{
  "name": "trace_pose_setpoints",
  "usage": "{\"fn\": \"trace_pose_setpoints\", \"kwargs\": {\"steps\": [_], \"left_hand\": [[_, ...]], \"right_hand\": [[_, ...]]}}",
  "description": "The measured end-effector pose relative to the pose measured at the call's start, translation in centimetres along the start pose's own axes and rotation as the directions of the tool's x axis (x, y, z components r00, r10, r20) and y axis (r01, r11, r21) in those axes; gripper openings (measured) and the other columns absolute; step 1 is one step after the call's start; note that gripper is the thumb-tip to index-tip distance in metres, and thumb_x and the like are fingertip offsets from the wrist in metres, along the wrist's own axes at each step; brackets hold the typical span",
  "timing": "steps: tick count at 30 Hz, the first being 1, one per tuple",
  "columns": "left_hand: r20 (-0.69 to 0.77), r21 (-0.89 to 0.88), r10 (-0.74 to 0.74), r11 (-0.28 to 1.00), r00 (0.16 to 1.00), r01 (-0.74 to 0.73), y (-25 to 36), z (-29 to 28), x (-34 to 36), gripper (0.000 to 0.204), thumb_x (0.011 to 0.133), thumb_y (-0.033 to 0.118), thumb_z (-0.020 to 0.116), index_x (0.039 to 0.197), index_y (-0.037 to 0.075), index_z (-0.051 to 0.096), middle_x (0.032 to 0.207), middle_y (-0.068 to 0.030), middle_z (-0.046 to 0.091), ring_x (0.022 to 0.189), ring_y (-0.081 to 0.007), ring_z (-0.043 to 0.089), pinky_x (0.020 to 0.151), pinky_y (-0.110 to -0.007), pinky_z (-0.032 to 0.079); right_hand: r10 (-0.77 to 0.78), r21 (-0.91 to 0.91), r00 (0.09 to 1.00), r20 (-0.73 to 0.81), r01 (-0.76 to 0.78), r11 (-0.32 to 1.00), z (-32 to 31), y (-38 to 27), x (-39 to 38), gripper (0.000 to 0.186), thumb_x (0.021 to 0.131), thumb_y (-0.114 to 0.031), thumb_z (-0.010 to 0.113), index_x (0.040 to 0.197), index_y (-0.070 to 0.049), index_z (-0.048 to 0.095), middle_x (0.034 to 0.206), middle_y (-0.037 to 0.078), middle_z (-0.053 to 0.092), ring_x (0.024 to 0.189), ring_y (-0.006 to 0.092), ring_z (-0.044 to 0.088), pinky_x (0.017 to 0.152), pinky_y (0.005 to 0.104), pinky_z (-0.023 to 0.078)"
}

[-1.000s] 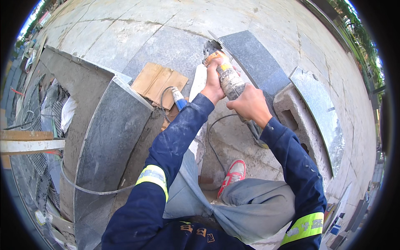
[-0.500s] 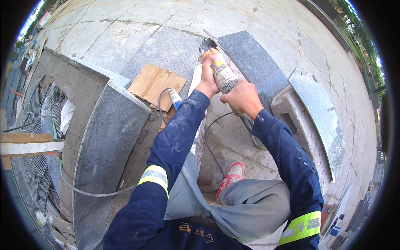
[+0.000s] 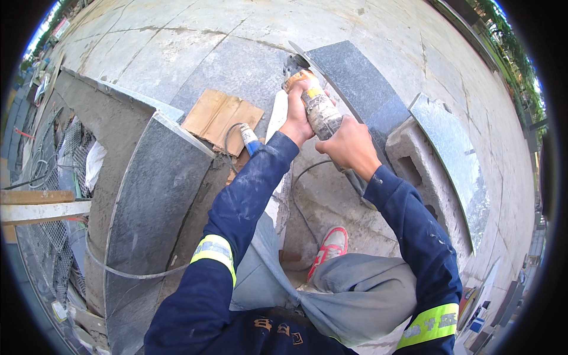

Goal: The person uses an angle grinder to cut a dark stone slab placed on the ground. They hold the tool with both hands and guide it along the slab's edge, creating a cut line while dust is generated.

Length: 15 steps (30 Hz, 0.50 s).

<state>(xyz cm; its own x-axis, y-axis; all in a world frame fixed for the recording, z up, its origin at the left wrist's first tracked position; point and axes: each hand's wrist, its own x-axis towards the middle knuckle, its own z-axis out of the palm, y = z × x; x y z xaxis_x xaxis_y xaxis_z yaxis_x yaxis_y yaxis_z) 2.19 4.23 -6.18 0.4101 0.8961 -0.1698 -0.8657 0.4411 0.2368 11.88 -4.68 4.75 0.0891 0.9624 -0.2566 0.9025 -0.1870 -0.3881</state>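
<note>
Both hands clamp the angle grinder (image 3: 313, 100): left hand (image 3: 296, 118) near its head, right hand (image 3: 349, 145) behind, steadying the disc at the dark granite slab (image 3: 361, 89) edge.

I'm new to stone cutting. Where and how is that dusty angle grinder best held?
Probably as shown: right hand wrapped around the rear body of the angle grinder, left hand beside its head, both coming from behind; its long barrel points the blade away, toward the dark stone slab.
</note>
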Motion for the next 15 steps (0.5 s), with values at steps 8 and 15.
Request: {"fn": "trace_pose_setpoints", "kwargs": {"steps": [8,15], "left_hand": [[0.023,0.014,-0.020,1.000,1.000,0.020,-0.5,0.5,-1.5,0.042,0.076,0.036,0.059,0.102,0.005,0.046,0.081,-0.0118,0.056,0.070,-0.0288,0.062,0.063,-0.043,0.055],[-0.003,0.019,-0.024,1.000,1.000,0.024,-0.3,0.8,-2.0,0.042,0.076,0.036,0.059,0.102,0.005,0.046,0.080,-0.0120,0.056,0.069,-0.0285,0.062,0.063,-0.043,0.055]], "right_hand": [[-0.010,0.002,1.000,-0.021,0.010,1.000,0.0,0.4,-1.4,0.057,0.060,-0.030,0.074,0.094,0.013,0.058,0.085,0.029,0.065,0.080,0.0384,0.067,0.074,0.0400,0.054],[0.019,0.005,1.000,0.011,-0.019,1.000,-0.1,0.0,-1.7,0.057,0.060,-0.030,0.074,0.094,0.012,0.058,0.086,0.029,0.065,0.080,0.0387,0.067,0.075,0.0397,0.054]]}}
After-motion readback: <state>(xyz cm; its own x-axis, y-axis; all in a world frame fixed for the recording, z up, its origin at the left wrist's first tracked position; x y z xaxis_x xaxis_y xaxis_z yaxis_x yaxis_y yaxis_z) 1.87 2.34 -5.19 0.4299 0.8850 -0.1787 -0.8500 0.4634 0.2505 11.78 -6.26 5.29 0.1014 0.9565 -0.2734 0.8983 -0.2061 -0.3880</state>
